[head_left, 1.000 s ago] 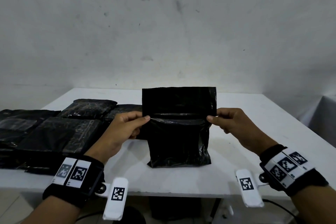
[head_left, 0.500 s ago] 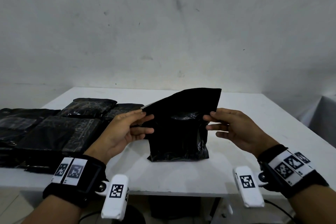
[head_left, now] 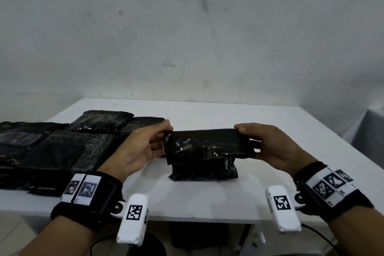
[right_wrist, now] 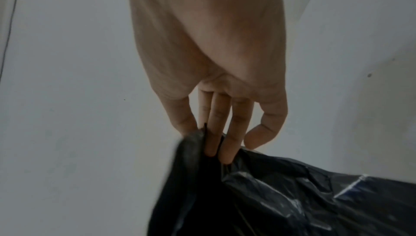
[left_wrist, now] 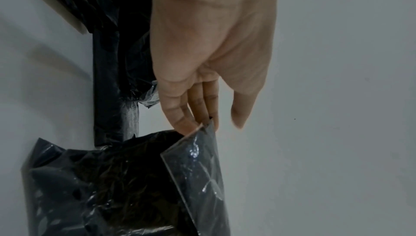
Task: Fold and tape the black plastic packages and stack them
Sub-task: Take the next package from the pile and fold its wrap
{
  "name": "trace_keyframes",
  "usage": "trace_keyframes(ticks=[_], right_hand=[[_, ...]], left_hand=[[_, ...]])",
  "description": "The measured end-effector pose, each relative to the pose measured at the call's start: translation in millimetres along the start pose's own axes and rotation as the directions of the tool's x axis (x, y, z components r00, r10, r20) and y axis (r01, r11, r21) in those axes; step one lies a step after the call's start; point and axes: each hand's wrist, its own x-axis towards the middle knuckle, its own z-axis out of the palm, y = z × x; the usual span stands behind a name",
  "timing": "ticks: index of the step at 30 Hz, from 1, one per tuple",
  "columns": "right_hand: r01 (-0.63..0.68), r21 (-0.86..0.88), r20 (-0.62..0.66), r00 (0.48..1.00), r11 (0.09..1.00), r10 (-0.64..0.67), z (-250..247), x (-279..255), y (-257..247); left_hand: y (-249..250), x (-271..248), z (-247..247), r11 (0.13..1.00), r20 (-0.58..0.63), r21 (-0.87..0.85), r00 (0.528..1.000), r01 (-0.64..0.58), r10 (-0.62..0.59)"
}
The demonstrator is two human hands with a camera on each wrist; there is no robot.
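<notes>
A black plastic package [head_left: 204, 169] stands in the middle of the white table [head_left: 207, 199]. Its top flap [head_left: 207, 147] is folded down toward me over the front. My left hand [head_left: 165, 137] pinches the flap's left corner, thumb on top and fingers beneath. My right hand [head_left: 242, 137] pinches the right corner the same way. In the left wrist view the fingertips [left_wrist: 186, 124] sit behind the glossy flap [left_wrist: 198, 165]. The right wrist view shows thumb and fingers of the right hand [right_wrist: 202, 138] gripping the crumpled plastic [right_wrist: 270, 195].
Several flat black packages [head_left: 62, 151] lie side by side and overlapping on the table's left part, close to my left forearm. A plain wall stands behind the table. A grey covered surface [head_left: 372, 129] is at the far right.
The flap stood upright one second ago. Both hands have brought it forward and down over the package's front, and the package now looks shorter.
</notes>
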Motion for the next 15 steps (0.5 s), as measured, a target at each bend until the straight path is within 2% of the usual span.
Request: trace_keyframes(ticks=[6,11,15], right_hand=[[0.13,-0.065,0.088,0.988,0.989,-0.124,-6.1,-4.4,8.2],[0.298,-0.208,0.053,0.955,0.932,-0.294,-6.7,-6.2,23.5],[0.352,-0.334,0.031,0.931,0.874,-0.363,-5.6,-9.6,28.3]], left_hand=[[-8.9,-4.0,-5.7,0.993,0.051,0.081,0.996,-0.083,0.079],[-19.8,-4.8,-10.2,0.957,0.024,0.204,0.979,-0.204,0.204],[-25.2,-7.2,-11.2,0.9,0.025,0.319,0.952,-0.296,0.304]])
